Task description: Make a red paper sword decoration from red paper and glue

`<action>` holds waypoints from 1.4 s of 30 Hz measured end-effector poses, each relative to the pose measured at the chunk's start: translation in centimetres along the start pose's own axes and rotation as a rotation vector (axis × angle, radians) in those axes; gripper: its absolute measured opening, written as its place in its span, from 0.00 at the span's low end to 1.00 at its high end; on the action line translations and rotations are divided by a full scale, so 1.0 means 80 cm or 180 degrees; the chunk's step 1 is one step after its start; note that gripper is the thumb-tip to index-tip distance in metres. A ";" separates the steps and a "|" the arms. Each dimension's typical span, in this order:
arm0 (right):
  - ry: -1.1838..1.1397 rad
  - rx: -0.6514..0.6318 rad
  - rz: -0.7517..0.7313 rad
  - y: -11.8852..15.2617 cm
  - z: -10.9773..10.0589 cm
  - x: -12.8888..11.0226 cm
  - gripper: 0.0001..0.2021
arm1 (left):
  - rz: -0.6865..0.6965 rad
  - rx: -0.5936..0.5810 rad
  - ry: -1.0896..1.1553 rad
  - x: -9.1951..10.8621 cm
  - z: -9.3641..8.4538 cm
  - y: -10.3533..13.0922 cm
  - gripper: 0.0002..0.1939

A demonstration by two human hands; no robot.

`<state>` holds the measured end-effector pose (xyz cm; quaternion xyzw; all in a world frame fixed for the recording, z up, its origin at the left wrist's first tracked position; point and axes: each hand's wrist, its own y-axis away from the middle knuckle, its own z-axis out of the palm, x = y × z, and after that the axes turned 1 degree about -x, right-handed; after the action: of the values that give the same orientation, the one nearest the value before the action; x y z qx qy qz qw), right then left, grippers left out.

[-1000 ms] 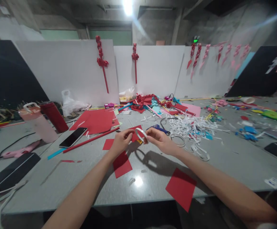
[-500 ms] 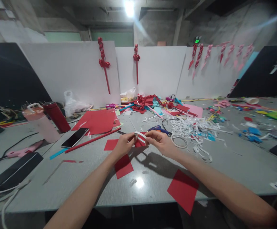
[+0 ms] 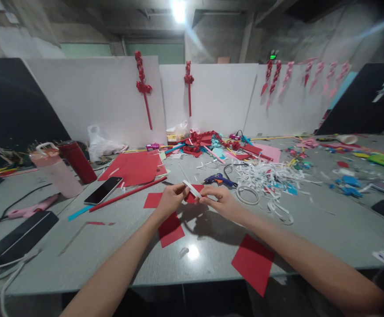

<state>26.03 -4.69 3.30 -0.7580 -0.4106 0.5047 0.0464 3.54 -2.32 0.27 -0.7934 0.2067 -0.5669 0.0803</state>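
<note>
Pinching opposite ends of the white paper strip (image 3: pixel 191 189), the left hand (image 3: pixel 172 197) and right hand (image 3: pixel 221 199) hold it tilted above the table (image 3: pixel 212 264). Uneven finger pressure could crease it; a slack pinch could drop it.

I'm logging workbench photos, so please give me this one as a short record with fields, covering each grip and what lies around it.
Left grip: pinches the white band at its far left end
Right grip: fingers at the band's near right end
Beyond right grip: blue glue gun
Right of right grip: white ring, white paper shreds
Left side: phone, red bottle
Near edge: red square, partly overhanging the table
</note>
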 end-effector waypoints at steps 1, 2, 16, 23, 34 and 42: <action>0.0015 0.0036 0.0005 0.000 0.001 0.001 0.12 | 0.0024 -0.0027 0.0018 0.000 0.001 0.000 0.18; 0.0039 0.0067 0.0011 0.000 0.001 0.002 0.12 | 0.0038 -0.0047 0.0040 0.000 0.002 0.000 0.17; 0.0119 0.0047 -0.0088 0.003 0.002 0.002 0.13 | -0.0103 0.0163 0.0102 -0.005 -0.003 -0.003 0.19; 0.0030 0.0183 -0.0165 0.000 0.005 0.010 0.10 | -0.0061 -0.0089 0.0094 0.001 -0.002 -0.003 0.24; 0.0150 0.0242 0.0128 0.002 0.013 0.004 0.13 | -0.0037 -0.0046 0.0507 -0.005 0.011 0.000 0.19; 0.0149 -0.0064 0.0138 0.003 0.014 -0.006 0.16 | 0.0075 0.0400 0.0102 -0.003 0.009 0.001 0.17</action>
<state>25.18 -5.56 2.97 -0.7788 -0.3979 0.4835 0.0374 4.15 -2.37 -0.19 -0.7751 0.1813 -0.5905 0.1333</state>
